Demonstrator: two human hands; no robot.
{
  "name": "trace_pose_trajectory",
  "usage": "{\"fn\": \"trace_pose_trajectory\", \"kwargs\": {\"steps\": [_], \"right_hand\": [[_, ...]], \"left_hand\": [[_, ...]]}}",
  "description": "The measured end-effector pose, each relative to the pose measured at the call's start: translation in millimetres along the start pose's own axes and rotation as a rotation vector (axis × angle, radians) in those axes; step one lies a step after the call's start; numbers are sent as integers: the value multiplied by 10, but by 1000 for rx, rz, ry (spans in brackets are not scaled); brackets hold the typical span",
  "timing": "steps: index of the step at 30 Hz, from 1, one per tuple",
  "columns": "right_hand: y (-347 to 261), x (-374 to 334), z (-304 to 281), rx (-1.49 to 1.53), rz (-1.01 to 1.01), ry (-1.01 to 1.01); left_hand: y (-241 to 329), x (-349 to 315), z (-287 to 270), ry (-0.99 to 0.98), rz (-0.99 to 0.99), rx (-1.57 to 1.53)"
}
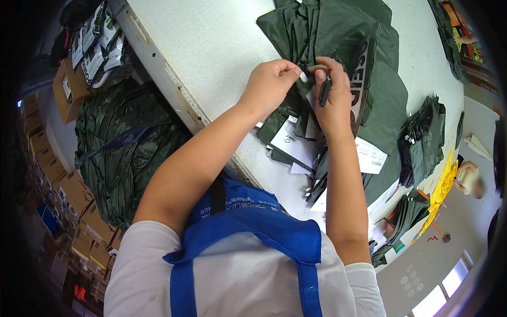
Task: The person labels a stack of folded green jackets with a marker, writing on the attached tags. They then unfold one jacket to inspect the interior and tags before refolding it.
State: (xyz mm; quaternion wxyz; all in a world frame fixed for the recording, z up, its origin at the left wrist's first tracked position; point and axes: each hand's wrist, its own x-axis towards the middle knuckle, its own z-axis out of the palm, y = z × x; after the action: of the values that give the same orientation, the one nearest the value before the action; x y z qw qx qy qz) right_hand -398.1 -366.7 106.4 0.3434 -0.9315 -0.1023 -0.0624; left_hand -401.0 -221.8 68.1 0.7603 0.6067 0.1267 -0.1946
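Note:
On the white table, dark green garments (327, 26) lie spread and folded under my hands. My left hand (269, 87) is closed in a pinch over them, with a small white piece (303, 77) at its fingertips. Just to the right, my right hand (336, 100) is closed round a black pen-shaped tool (325, 92), and its thumb and fingers bend toward the left hand. Beside the right wrist runs a dark glossy strip (363, 87) with large pale lettering. White hang tags (293, 141) lie on the green cloth between my forearms.
The table's worn metal edge (177, 95) runs along the left. Beyond it are a heap of dark green cloth (127, 142), a carton (68, 90) and packaged items (100, 47). At right lie a folded dark bundle (422, 140) and yellow cloth (439, 190). Another person (467, 177) is farther off.

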Motion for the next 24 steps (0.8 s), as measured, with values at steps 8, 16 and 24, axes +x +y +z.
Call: {"fn": "trace_pose_trajectory", "kwargs": {"steps": [8,16,24], "right_hand": [[-125,103,-395,287,170,29],[-510,48,-346,616,344,-88],[131,-275,-420,736,389,113]], "left_hand": [[38,-371,529,-229,199,498],[-67,-559,840,-621,275,828],[-101,-540,-15,36,100,391]]}}
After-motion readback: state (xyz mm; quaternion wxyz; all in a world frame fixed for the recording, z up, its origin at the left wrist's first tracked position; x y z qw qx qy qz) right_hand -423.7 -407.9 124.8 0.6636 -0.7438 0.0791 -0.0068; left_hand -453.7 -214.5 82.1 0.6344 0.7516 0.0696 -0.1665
